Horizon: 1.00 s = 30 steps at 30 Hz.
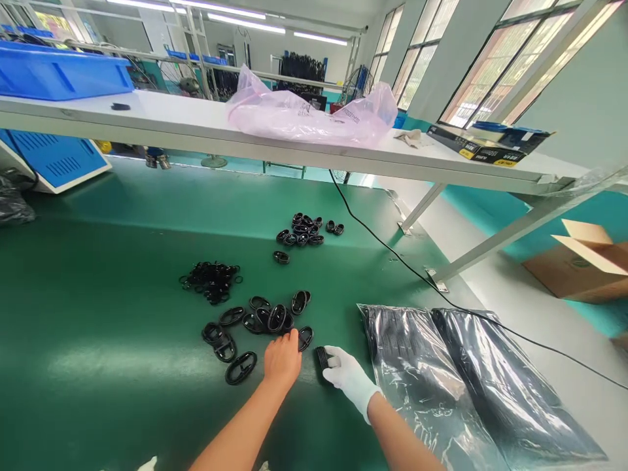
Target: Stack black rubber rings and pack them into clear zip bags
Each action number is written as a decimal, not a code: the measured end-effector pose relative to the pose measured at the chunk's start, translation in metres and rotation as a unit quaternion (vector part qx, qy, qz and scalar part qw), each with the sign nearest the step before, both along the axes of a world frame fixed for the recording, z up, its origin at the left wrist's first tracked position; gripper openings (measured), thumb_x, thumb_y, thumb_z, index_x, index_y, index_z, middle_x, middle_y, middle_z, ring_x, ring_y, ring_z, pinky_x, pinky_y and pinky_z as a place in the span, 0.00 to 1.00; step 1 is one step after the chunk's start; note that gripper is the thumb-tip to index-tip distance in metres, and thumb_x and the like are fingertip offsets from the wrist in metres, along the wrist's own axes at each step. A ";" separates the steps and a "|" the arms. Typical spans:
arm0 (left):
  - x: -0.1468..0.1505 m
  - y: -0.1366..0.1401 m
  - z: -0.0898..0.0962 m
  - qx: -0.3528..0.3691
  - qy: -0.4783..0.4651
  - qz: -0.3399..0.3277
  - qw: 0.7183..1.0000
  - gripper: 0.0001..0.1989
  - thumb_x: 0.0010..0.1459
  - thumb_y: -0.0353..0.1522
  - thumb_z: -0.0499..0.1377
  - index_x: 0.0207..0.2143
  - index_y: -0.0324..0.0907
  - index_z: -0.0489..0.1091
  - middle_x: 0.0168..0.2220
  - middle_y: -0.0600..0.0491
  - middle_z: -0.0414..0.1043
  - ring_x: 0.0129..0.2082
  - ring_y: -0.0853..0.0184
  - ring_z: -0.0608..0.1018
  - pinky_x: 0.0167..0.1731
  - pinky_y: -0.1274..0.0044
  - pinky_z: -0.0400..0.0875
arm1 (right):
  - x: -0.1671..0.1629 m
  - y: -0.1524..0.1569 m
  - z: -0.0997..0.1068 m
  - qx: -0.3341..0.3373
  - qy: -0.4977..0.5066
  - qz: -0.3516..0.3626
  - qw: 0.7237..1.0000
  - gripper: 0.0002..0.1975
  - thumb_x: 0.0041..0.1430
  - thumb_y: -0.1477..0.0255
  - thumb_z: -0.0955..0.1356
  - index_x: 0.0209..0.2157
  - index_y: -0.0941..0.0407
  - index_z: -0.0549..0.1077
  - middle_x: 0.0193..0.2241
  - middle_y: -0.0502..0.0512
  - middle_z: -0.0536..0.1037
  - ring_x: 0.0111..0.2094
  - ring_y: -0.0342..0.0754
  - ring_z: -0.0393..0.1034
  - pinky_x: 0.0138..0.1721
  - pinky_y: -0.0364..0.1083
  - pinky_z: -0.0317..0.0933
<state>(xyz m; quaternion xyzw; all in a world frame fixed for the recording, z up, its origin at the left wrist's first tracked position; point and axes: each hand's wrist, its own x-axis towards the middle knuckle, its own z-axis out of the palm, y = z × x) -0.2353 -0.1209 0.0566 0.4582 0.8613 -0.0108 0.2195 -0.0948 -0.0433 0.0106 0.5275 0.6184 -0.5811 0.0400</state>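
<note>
My bare left hand is closed at the near side of a cluster of glossy black oval rings. Its curled fingers are partly hidden and meet one black oval ring on their right side. My right hand, in a white glove, grips a short black ribbed piece, perhaps a stack of thin parts, just above or on the green table. Left of my left hand lie more oval rings, one single ring being closest to me. Behind them sits a heap of small thin black rings.
Another group of black oval parts lies farther back. Clear plastic bags of black parts cover the right side. A black cable crosses there. Overhead runs a white shelf with a pink plastic bag and a blue bin.
</note>
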 end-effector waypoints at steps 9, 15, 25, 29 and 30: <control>0.020 0.004 0.025 0.052 -0.020 -0.144 0.988 0.19 0.52 0.22 0.46 0.44 0.48 0.62 0.44 0.52 0.65 0.43 0.64 0.69 0.40 0.73 0.61 | 0.000 0.016 0.006 -0.049 0.063 0.014 0.997 0.25 0.31 0.81 0.67 0.38 0.55 0.72 0.23 0.45 0.67 0.22 0.40 0.61 0.25 0.41 0.57; 0.031 0.006 0.014 0.028 -0.085 -0.041 0.995 0.06 0.52 0.33 0.53 0.35 0.46 0.64 0.38 0.55 0.66 0.38 0.66 0.72 0.33 0.76 0.62 | 0.018 0.028 0.015 -0.038 0.104 -0.092 0.990 0.19 0.41 0.69 0.66 0.39 0.57 0.69 0.24 0.48 0.67 0.23 0.41 0.61 0.25 0.41 0.58; 0.052 -0.015 0.002 -0.004 -0.170 0.054 0.984 0.08 0.51 0.39 0.56 0.30 0.45 0.64 0.32 0.58 0.71 0.33 0.69 0.74 0.27 0.79 0.59 | 0.003 -0.012 0.008 -0.092 0.080 -0.131 0.984 0.24 0.40 0.70 0.69 0.43 0.59 0.66 0.29 0.52 0.71 0.19 0.38 0.62 0.15 0.38 0.52; 0.034 -0.016 0.000 0.071 -0.181 0.082 0.977 0.08 0.57 0.29 0.49 0.37 0.46 0.65 0.36 0.58 0.71 0.35 0.73 0.73 0.32 0.82 0.62 | 0.006 -0.008 0.010 -0.089 0.075 -0.115 0.986 0.22 0.40 0.73 0.69 0.42 0.59 0.68 0.27 0.50 0.72 0.18 0.37 0.60 0.14 0.37 0.50; 0.030 -0.014 -0.001 0.098 -0.176 0.070 0.977 0.11 0.57 0.27 0.48 0.40 0.47 0.65 0.39 0.57 0.70 0.37 0.74 0.73 0.34 0.82 0.62 | 0.007 -0.008 0.011 -0.087 0.073 -0.113 0.987 0.22 0.40 0.74 0.69 0.42 0.59 0.69 0.28 0.50 0.72 0.18 0.36 0.60 0.14 0.37 0.50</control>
